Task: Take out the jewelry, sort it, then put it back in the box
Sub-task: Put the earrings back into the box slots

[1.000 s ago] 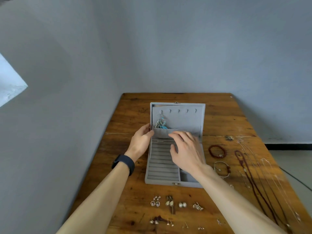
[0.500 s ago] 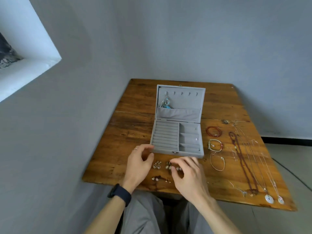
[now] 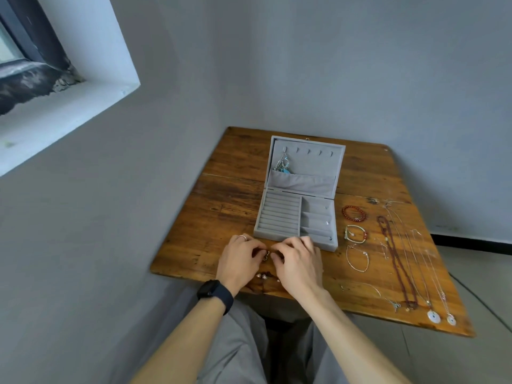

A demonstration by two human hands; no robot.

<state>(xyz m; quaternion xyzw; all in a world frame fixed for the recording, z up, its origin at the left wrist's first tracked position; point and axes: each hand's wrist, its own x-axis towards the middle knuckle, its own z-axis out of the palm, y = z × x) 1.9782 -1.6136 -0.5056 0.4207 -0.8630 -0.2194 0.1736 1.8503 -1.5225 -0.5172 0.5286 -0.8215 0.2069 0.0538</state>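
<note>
Left hand (image 3: 239, 260) and right hand (image 3: 297, 261) are curling over small earrings (image 3: 265, 256) by the box (image 3: 327, 246), grasp unclear; sorting seemingly, fine pinch needed next.

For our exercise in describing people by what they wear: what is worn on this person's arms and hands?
No sleeves are in view on either arm. The left wrist carries a black watch on a dark band. The left hand wears a thin silver ring on one finger. The right hand shows nothing worn.
</note>
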